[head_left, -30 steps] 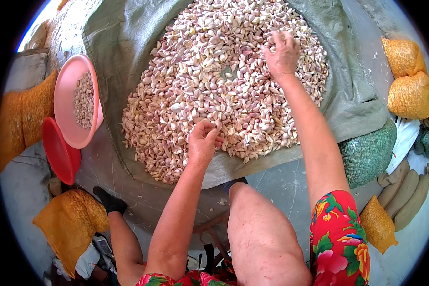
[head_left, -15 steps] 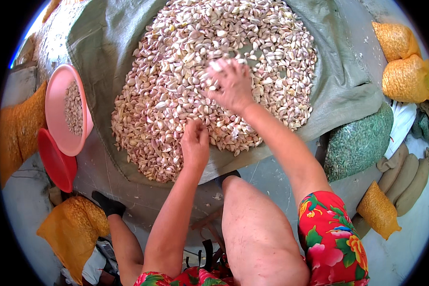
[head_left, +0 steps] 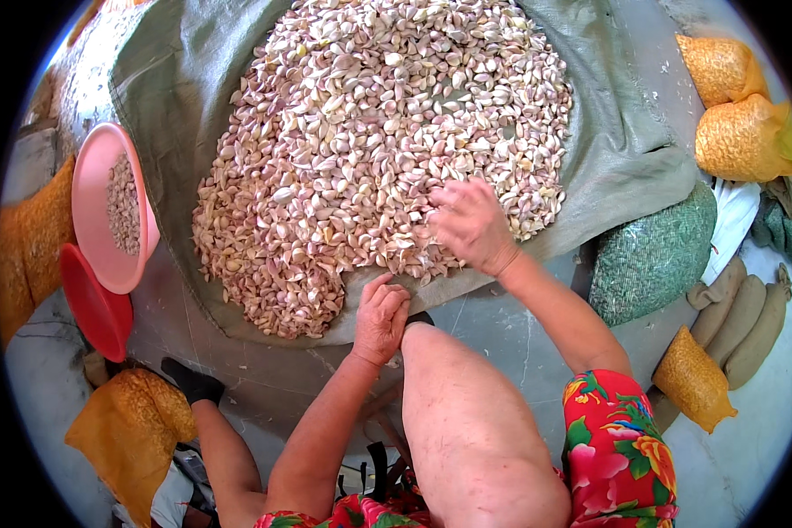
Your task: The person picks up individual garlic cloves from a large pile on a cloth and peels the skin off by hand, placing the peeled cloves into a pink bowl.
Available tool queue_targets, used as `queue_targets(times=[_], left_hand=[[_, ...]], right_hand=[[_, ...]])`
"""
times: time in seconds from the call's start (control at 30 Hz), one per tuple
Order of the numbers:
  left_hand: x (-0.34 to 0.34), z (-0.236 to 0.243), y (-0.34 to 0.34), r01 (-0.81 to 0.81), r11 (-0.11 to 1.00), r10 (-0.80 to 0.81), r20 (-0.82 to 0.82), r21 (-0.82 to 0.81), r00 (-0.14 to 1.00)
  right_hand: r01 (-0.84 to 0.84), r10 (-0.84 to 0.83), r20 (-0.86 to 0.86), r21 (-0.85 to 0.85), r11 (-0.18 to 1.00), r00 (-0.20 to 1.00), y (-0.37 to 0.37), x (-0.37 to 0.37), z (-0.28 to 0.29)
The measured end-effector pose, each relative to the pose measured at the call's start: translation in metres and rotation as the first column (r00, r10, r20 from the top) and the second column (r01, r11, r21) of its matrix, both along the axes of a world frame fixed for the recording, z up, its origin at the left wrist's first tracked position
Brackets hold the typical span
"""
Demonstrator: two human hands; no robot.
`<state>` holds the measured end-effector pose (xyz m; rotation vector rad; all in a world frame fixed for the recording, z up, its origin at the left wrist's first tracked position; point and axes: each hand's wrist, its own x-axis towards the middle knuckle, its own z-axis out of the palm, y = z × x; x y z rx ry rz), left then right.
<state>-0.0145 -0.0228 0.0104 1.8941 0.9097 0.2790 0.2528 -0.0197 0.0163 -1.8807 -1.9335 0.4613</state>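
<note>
A broad heap of unpeeled garlic cloves (head_left: 326, 185), whitish with purple tinges, is spread over a grey-green woven sheet (head_left: 629, 158). My left hand (head_left: 381, 317) is at the sheet's near edge, just below the heap, its fingers closed and curled together. Whatever it may hold is hidden. Over the near right part of the heap is my right hand (head_left: 473, 227), slightly blurred, with its fingers curled inward toward the cloves. I cannot make out what is in its grasp.
On the left, a pink basin (head_left: 84, 189) holds some cloves, beside a red basin (head_left: 97, 304). Orange mesh sacks (head_left: 735, 141) and a green mesh sack (head_left: 656, 255) sit on the right. Another orange sack (head_left: 132, 422) lies near my left foot. My bare knee (head_left: 475, 422) is close below the sheet.
My right hand has drawn back from the middle of the heap toward me and to the right. My left hand has moved off the cloves to the sheet's near edge.
</note>
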Motion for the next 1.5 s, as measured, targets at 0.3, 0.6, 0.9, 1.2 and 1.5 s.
queue_targets(times=[0.3, 0.6, 0.9, 1.2, 1.5], left_hand=[[0.006, -0.004, 0.002, -0.015, 0.999, 0.015, 0.003, 0.049, 1.000], [0.005, -0.004, 0.004, -0.033, 0.998, 0.032, 0.018, 0.049, 0.999], [0.033, 0.006, 0.017, -0.492, 0.602, 0.620, -0.020, -0.629, 0.784], [0.067, 0.020, 0.063, -0.275, 0.089, 0.784, -0.103, -0.957, 0.612], [0.035, 0.019, 0.001, -0.447, 0.369, 0.580, -0.174, -0.815, 0.796]], right_hand=[[0.545, -0.549, -0.084, -0.059, 0.836, 0.832, 0.094, 0.111, -0.032], [0.378, -0.228, 0.441, -0.289, 0.880, 0.868, 0.133, 0.112, -0.041], [0.432, -0.547, -0.432, -0.341, 0.835, 0.717, 0.083, 0.065, -0.009], [0.254, -0.367, -0.468, -0.288, 0.923, 0.804, 0.051, 0.007, 0.020], [0.740, -0.749, 0.130, 0.117, 0.663, 0.650, 0.066, 0.158, -0.046]])
